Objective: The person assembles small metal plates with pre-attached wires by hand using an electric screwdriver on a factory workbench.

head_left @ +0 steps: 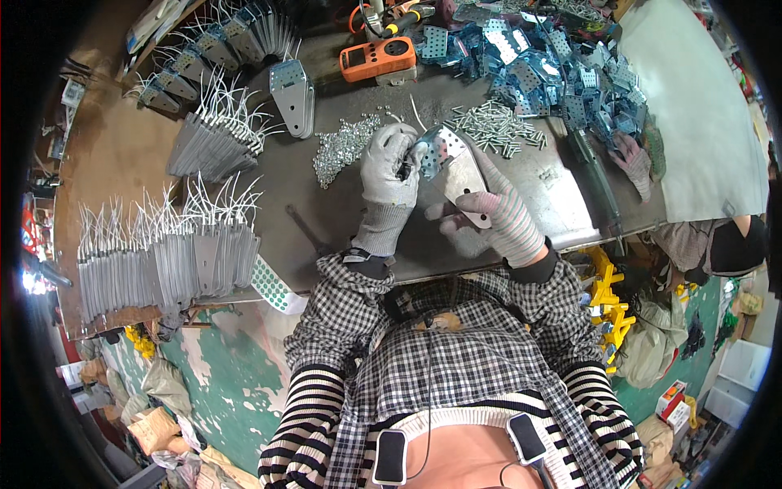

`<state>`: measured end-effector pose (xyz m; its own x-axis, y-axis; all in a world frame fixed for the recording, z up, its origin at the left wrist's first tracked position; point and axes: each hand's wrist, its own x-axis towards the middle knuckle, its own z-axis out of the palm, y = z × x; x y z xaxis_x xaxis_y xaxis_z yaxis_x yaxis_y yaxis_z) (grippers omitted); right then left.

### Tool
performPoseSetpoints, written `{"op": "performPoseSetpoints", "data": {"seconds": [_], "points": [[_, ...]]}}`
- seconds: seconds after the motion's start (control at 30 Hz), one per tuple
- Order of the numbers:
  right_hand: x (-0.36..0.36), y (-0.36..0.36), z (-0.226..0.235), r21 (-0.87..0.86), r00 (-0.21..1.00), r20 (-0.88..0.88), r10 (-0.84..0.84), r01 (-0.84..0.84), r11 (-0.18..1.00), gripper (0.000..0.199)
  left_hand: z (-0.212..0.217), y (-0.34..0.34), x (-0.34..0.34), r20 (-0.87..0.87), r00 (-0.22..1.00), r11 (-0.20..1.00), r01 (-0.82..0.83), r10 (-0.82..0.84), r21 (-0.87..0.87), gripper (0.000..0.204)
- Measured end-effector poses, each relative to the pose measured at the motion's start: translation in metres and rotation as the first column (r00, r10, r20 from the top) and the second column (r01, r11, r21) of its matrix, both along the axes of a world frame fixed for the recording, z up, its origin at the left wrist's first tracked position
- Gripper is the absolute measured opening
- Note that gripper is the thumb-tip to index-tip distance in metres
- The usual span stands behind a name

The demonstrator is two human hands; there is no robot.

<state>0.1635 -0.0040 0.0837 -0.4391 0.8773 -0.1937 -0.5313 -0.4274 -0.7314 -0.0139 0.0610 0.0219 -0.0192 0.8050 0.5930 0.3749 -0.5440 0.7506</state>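
My right hand (509, 213), in a striped knit glove, grips a flat tapered metal plate (464, 181) tilted above the bench. A perforated bracket (441, 148) with blue film lies at the plate's wide far end, and a thin white wire (417, 112) sticks up beside it. My left hand (389, 165), in a grey glove, is closed in a pinch against the bracket's left edge. Whatever its fingertips hold is hidden. Just left of that hand is a heap of small shiny nuts (346, 147). Beyond the plate lies a pile of screws (497, 128).
Several rows of wired metal plates (163, 265) stand at the left. An orange meter (377, 59) sits at the back, with heaped blue-filmed brackets (529, 65) to its right. A dark bar-shaped tool (595, 179) and loose gloves (631, 163) lie at the right.
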Motion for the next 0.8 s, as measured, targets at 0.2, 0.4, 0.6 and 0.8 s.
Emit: {"op": "performPoseSetpoints", "data": {"seconds": [0.2,0.4,0.6,0.8], "points": [[-0.038,-0.010,-0.076,0.652,0.620,0.550,-0.560,0.099,0.751,0.082,-0.039,0.006,0.023,0.497,0.868,0.937,0.181,-0.010,-0.297,0.016],[-0.048,-0.011,-0.100,0.765,0.431,0.577,-0.694,0.013,0.644,0.088,-0.021,0.002,0.024,0.448,0.893,0.824,0.290,-0.050,-0.487,0.011],[-0.052,-0.013,-0.082,0.803,0.388,0.571,-0.724,-0.082,0.590,0.085,-0.012,0.006,0.028,0.456,0.890,0.819,0.241,0.028,-0.521,0.017],[-0.045,-0.011,-0.083,0.794,0.426,0.562,-0.709,-0.039,0.606,0.083,-0.010,0.016,-0.025,0.094,0.996,0.932,0.038,-0.004,-0.362,0.013]]}}
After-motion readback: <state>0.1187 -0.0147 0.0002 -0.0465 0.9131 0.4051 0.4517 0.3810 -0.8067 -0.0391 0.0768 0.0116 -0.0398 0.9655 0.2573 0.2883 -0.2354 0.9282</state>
